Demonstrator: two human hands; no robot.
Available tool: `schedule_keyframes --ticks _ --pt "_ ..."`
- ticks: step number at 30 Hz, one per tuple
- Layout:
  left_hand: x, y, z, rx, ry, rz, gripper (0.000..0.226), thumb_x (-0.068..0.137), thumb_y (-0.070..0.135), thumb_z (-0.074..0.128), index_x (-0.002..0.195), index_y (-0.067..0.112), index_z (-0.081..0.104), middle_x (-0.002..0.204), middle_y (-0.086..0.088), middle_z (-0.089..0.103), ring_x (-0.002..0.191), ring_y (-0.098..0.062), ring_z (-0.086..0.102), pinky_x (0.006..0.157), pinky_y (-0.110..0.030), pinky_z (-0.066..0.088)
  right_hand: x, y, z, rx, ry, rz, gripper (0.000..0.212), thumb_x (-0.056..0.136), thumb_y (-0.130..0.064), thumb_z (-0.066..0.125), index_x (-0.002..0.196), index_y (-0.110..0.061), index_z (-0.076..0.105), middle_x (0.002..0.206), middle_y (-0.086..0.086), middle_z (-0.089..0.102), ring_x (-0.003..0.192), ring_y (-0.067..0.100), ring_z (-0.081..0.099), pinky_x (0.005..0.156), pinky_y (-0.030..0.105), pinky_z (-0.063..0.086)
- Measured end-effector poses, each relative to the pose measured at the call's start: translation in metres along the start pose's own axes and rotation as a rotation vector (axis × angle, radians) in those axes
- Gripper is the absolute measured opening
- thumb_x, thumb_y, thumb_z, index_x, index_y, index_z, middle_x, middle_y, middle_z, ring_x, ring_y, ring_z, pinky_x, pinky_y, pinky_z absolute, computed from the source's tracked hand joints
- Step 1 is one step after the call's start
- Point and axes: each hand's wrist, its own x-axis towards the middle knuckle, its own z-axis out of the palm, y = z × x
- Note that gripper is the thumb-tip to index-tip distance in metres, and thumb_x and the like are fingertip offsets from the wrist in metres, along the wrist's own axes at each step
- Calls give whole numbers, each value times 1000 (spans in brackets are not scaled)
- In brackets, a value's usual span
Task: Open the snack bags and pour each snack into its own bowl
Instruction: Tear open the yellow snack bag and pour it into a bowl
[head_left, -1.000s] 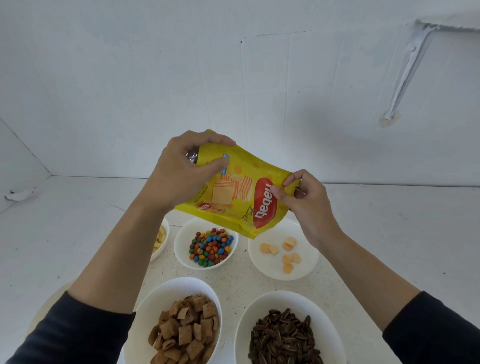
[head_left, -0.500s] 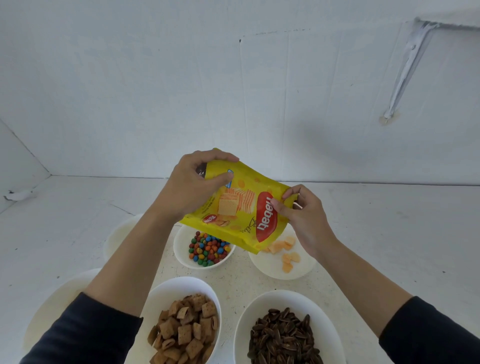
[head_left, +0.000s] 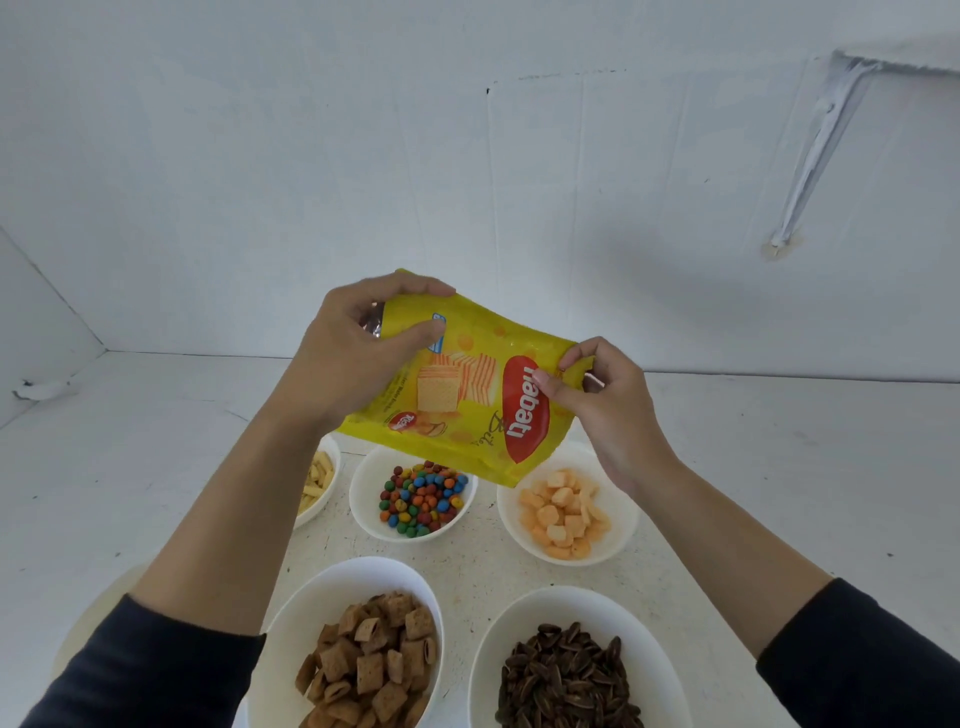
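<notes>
**Yellow bag up over the back bowls, both hands on it**

Yellow foil bag (head_left: 467, 400) is held in the air over the back row of bowls on the bench (head_left: 779, 467), turned so the red logo reads sideways. The left hand (head_left: 353, 364) wraps around the bag's upper left end, thumb on the front and fingers curled over the top. The right hand (head_left: 608, 410) pinches the right edge between thumb and fingertips. The bag's low corner hangs just over the left rim of the wafer bowl (head_left: 626, 525).

Back row, left to right: a sticks bowl (head_left: 326, 501) half hidden behind the left forearm, then a candy bowl (head_left: 363, 506) full of coloured balls, then the wafer bowl with a small heap of pale orange cubes.

Front edge, left to right: a squares bowl (head_left: 311, 597) of brown pillows, and a seeds bowl (head_left: 519, 618) of dark striped seeds, both cut off by the bottom of the view. Can't tell if the bag's mouth is open, since the right hand covers that end.
</notes>
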Motion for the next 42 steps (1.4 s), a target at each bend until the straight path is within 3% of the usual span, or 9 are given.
schedule_keyframes --ticks 10,14,18,24,27,30,33,37,42 --pt "4 6 3 129 -83 81 26 94 29 72 118 40 73 121 2 68 107 -22 68 91 -52 58 -3 2 -1 68 66 11 24 88 -25 77 87 -17 55 101 9 71 102 25 71 78 40 61" --pt "-5 -10 18 226 -175 56 41 85 43 78 124 49 67 121 1 61 108 -22 63 94 -46 56 -13 25 -6 97 107 120 37 77 -39 82 79 -19 51 89 4 68 93 23 71 84 47 57" --pt "-7 -18 25 249 -224 63 45 86 35 81 127 45 66 119 -4 60 102 -27 64 85 -44 57 -19 37 -9 155 147 177 45 67 -45 83 76 -19 48 85 7 66 89 25 70 79 45 55" --pt "5 -1 13 210 -110 142 36 82 45 80 117 40 72 119 5 67 105 -18 69 87 -48 60 -8 16 -5 112 154 67 36 82 -34 81 80 -19 48 79 -5 68 88 20 71 74 38 57" --pt "10 12 4 168 -75 175 33 85 35 83 116 32 73 116 -1 70 102 -21 72 83 -51 61 -4 3 -2 120 133 23 34 84 -32 79 82 -17 49 84 -2 70 89 20 73 75 38 59" --pt "12 13 2 173 -44 180 35 80 48 80 112 34 75 114 -2 71 101 -25 72 80 -53 61 -4 1 -1 116 124 22 34 84 -33 79 83 -17 49 84 -1 71 92 22 73 78 41 59" --pt "8 6 12 210 -35 148 33 80 50 81 108 32 77 104 7 71 93 -19 72 77 -45 60 -9 15 -3 115 137 83 37 82 -38 80 83 -18 48 84 -1 70 94 26 72 82 44 58" --pt "1 -9 31 265 -71 111 28 85 36 80 113 28 77 87 29 65 77 8 61 67 -8 43 -21 34 -5 110 147 222 60 62 -66 84 80 -21 49 96 12 74 100 36 72 87 55 57" --pt "2 -1 36 308 -81 161 30 87 36 80 116 33 75 106 20 67 96 8 62 78 -7 44 -22 29 -7 122 146 212 66 56 -71 84 81 -22 49 100 11 75 101 33 72 91 63 55"
